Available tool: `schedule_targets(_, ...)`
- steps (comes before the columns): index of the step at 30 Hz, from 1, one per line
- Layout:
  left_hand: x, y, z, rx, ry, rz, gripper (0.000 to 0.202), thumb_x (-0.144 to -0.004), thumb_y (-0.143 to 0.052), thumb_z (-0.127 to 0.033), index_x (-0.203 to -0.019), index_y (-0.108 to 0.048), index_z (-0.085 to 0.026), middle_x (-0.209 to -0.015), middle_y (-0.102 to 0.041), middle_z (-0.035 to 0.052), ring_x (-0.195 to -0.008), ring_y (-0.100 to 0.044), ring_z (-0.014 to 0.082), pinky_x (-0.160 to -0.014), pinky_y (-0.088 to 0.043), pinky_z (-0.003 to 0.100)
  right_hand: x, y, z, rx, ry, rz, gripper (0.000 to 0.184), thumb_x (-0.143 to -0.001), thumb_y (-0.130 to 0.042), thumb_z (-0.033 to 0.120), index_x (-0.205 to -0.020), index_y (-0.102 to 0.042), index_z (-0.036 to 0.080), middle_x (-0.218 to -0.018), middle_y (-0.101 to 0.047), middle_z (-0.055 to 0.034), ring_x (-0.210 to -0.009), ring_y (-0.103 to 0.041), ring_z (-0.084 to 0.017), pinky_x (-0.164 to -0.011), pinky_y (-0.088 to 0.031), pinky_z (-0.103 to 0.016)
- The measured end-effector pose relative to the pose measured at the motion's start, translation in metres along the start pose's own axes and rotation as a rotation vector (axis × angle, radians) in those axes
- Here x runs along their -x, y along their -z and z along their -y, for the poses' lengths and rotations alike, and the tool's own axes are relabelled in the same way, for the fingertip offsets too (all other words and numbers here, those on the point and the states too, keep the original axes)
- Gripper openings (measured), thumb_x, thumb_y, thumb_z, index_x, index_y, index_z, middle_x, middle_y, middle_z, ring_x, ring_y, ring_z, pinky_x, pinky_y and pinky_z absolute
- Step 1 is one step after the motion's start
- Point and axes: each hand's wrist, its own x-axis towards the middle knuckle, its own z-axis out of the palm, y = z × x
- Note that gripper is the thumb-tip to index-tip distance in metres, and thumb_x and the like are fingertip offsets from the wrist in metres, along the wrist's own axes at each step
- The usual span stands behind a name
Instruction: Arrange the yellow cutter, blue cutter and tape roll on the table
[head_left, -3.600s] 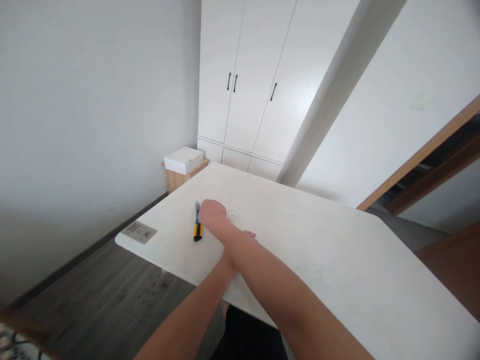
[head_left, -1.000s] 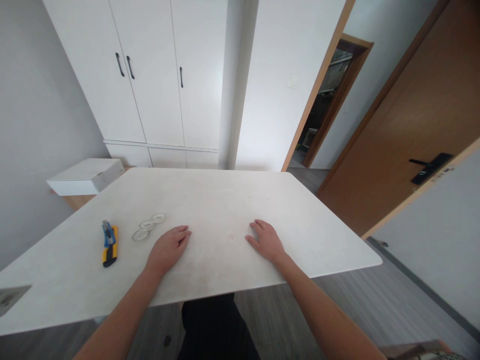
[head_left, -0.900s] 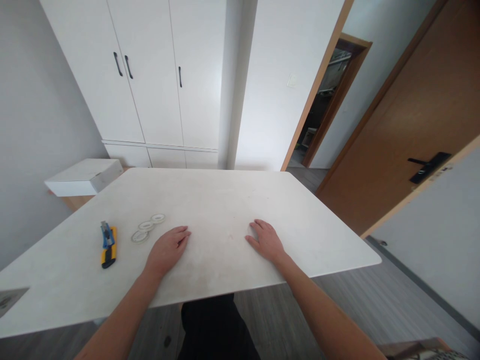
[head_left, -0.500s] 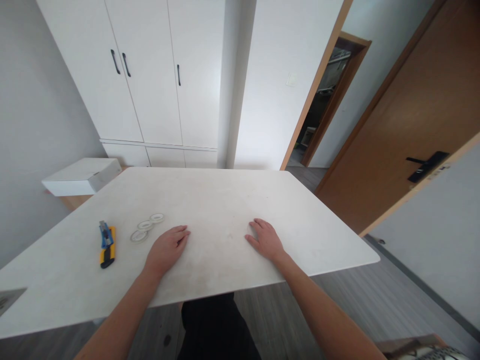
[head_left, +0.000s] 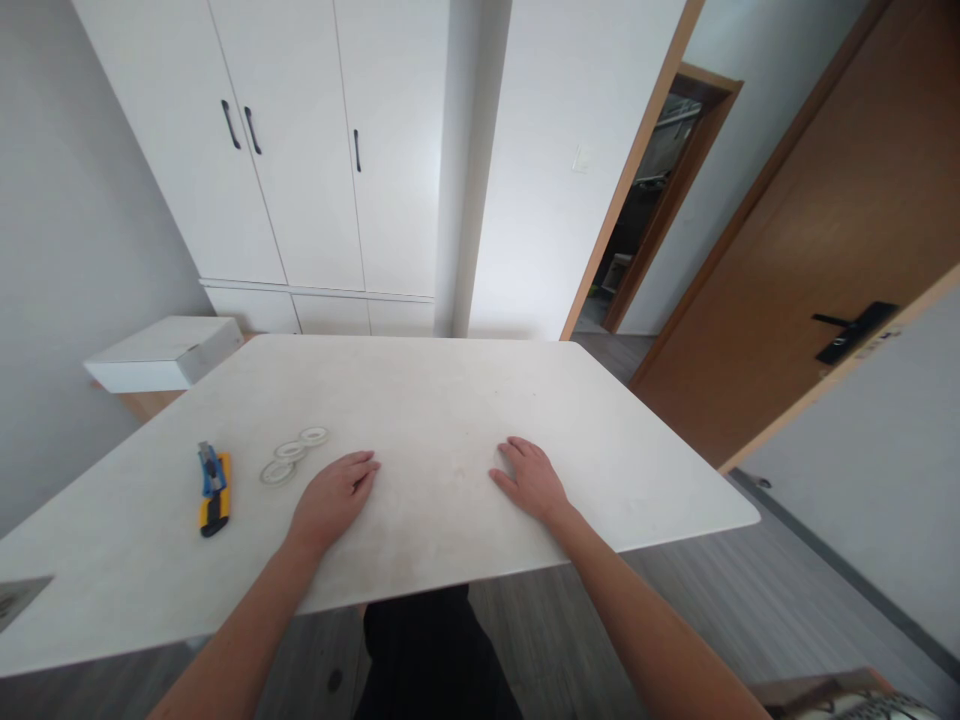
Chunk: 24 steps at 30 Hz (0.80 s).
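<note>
My left hand (head_left: 335,500) rests on the white table (head_left: 420,400), fingers stretched out and holding nothing. To its left lie three rolls of tape (head_left: 289,452) in a slanting row, their edges touching or overlapping. Further left is a yellow and black utility knife (head_left: 215,512), with a blue utility knife (head_left: 212,472) lying against or over its upper part. My right hand (head_left: 531,480) lies flat on the right half of the table, its fingers a little spread and nothing in them. A wide stretch of tabletop separates the two hands.
A white box (head_left: 169,350) stands beyond the table's left edge. White cabinets (head_left: 300,150) with dark handles line the far wall. On the right is a brown door (head_left: 810,230) with a black handle. A grey plate (head_left: 22,600) is set in the table's near left corner.
</note>
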Motion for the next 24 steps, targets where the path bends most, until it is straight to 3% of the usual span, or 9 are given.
schedule_targets(24, 0.001, -0.0014, 0.003, 0.03, -0.004, -0.011, 0.039, -0.09, -0.041, -0.04, -0.101, -0.074, -0.023, -0.12, -0.068, 0.0043, -0.112, -0.062, 0.0223, -0.102, -0.046, 0.039, -0.0002, 0.0021, 0.0016, -0.004, -0.007, 0.001, 0.052, -0.091, -0.045, 0.052, -0.13, -0.053, 0.018, -0.139, -0.05, -0.0136, -0.128, -0.043, -0.025, -0.109, -0.028, -0.04)
